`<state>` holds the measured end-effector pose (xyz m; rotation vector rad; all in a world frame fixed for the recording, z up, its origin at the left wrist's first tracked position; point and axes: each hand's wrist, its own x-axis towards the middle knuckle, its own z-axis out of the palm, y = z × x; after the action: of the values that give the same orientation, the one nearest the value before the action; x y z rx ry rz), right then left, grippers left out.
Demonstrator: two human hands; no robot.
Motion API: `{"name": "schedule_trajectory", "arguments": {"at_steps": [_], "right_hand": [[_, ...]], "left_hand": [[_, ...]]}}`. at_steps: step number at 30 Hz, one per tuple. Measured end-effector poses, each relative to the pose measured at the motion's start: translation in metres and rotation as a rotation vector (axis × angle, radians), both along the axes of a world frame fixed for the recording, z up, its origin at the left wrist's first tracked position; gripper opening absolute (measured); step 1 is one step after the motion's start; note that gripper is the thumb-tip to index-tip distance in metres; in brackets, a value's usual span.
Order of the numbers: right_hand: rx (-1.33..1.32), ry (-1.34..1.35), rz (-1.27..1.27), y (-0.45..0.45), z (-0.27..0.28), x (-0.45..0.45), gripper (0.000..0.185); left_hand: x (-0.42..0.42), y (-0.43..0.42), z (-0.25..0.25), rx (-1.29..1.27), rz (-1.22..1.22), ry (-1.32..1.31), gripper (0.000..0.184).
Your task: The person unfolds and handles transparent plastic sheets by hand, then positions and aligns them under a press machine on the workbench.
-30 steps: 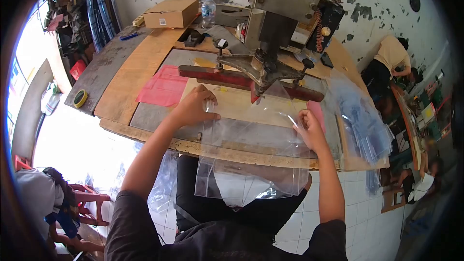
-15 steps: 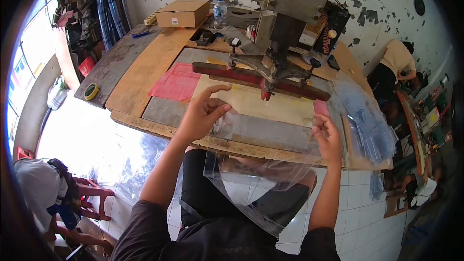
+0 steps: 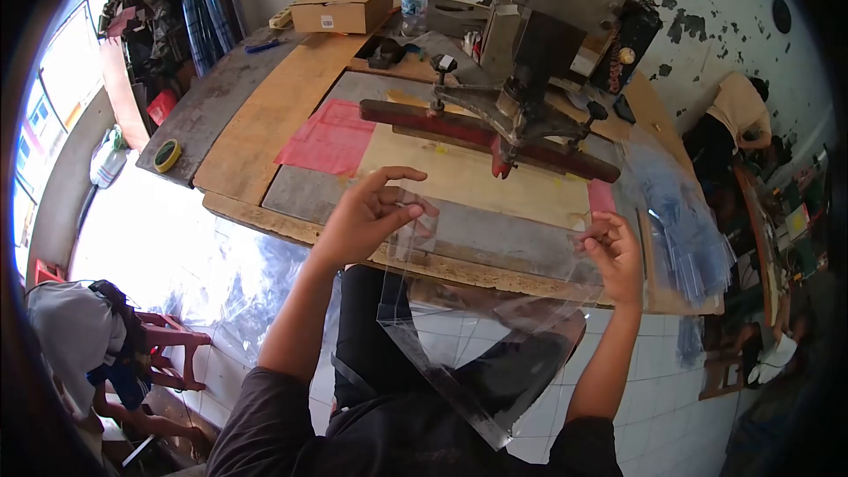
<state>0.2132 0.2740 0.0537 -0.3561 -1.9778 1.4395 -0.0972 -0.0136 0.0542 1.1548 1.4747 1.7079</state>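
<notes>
Centrally, we see a clear plastic sheet (image 3: 486, 309) held between two hands set apart.
Our left hand (image 3: 371, 216) and right hand (image 3: 616, 256) each pinch the sheet's upper part, which hangs past the front edge of the table (image 3: 265, 221) above the lap. Farther back, we note a cardboard box (image 3: 340, 11), its top closed and contents hidden; beside it, a capped bottle (image 3: 413, 7) stands upright, its fill uncertain.

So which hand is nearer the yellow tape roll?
Left. The left hand is to the right of the tape roll; the right hand is much farther off on that same side.
</notes>
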Motion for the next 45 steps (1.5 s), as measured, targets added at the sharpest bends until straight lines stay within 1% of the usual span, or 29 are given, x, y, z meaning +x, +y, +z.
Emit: {"name": "schedule_trajectory", "arguments": {"at_steps": [3,5,6,8,9,11,21,24,26,27,29,30,32,33,35,38,42,44,45], "right_hand": [[0.07,-0.025,0.013,0.004,0.004,0.008,0.035],[0.072,-0.06,0.012,0.004,0.01,0.012,0.039],[0.071,-0.061,0.011,0.004,0.012,0.013,0.039],[0.09,-0.08,-0.031,0.004,0.016,0.017,0.041],[0.089,-0.081,-0.031,0.003,0.018,0.018,0.041],[0.144,-0.112,-0.045,0.002,0.023,0.02,0.042],[0.196,-0.051,-0.005,0.001,0.032,0.028,0.037],[0.203,-0.03,-0.002,-0.001,0.034,0.029,0.036],[0.207,-0.035,-0.013,-0.005,0.038,0.029,0.036],[0.21,-0.036,-0.019,-0.006,0.04,0.029,0.036],[0.232,-0.03,0.028,-0.008,0.045,0.028,0.037],[0.233,-0.032,0.015,-0.01,0.048,0.027,0.037],[0.208,-0.077,0.055,-0.015,0.056,0.026,0.038],[0.209,-0.078,0.041,-0.016,0.06,0.025,0.038],[0.226,-0.105,0.084,-0.019,0.066,0.023,0.04],[0.269,-0.159,0.082,-0.03,0.081,0.018,0.041],[0.299,-0.176,0.111,-0.033,0.089,0.016,0.041],[0.313,-0.173,0.14,-0.032,0.089,0.016,0.037],[0.312,-0.173,0.137,-0.031,0.089,0.016,0.037]], "left_hand": [[0.005,-0.005,0.012,0.027,-0.013,-0.008,0.042],[0.009,-0.01,0.024,-0.076,0.035,0.083,0.041],[0.009,-0.01,0.023,-0.078,0.034,0.082,0.041],[0.011,-0.011,0.022,0.0,0.026,0.065,0.041],[0.012,-0.012,0.024,-0.001,0.025,0.064,0.041],[0.014,-0.014,0.028,0.035,0.034,0.126,0.04],[0.018,-0.025,0.037,0.089,-0.004,0.069,0.039],[0.021,-0.029,0.045,0.048,-0.014,0.063,0.04],[0.022,-0.031,0.048,0.006,0.02,0.089,0.04],[0.022,-0.031,0.047,0.009,0.014,0.088,0.04],[0.018,-0.03,0.042,0.046,0.08,0.109,0.039],[0.015,-0.029,0.039,0.048,0.066,0.108,0.039],[0.006,-0.027,0.034,0.069,0.08,0.052,0.039],[0.002,-0.028,0.033,0.048,0.098,0.13,0.04],[-0.002,-0.03,0.032,0.054,0.089,0.12,0.039],[-0.008,-0.033,0.029,0.062,0.085,0.139,0.041],[-0.014,-0.037,0.024,0.063,0.11,0.15,0.041],[-0.013,-0.038,0.024,0.074,0.121,0.175,0.041],[-0.011,-0.04,0.026,0.078,0.116,0.133,0.039]]}}
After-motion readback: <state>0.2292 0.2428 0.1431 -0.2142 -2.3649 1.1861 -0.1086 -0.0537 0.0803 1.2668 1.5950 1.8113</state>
